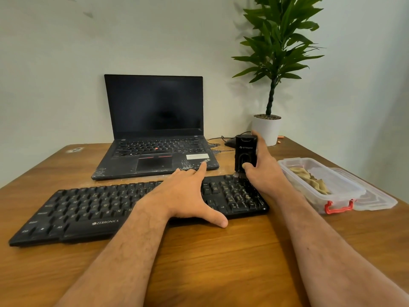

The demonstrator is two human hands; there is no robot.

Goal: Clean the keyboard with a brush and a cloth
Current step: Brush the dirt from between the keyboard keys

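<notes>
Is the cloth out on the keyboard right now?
No, the cloth lies in the plastic container, beside the keyboard.

left hand (186,196) hides keyboard (93,209) middle; plant (281,41) top cut off.

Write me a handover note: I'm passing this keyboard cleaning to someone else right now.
Left hand: flat on the middle of the black keyboard, steadying it, holding nothing.
Right hand: gripping the black brush upright, bristles down at the keyboard's far right corner, by the number pad.
Cloth: lying unused in the open plastic container to the right, with the lid beside it.
Done: brushing is under way at the right end; I cannot tell how much has been covered.
Left: brush the remaining keys, then take the cloth and wipe the keyboard.
</notes>
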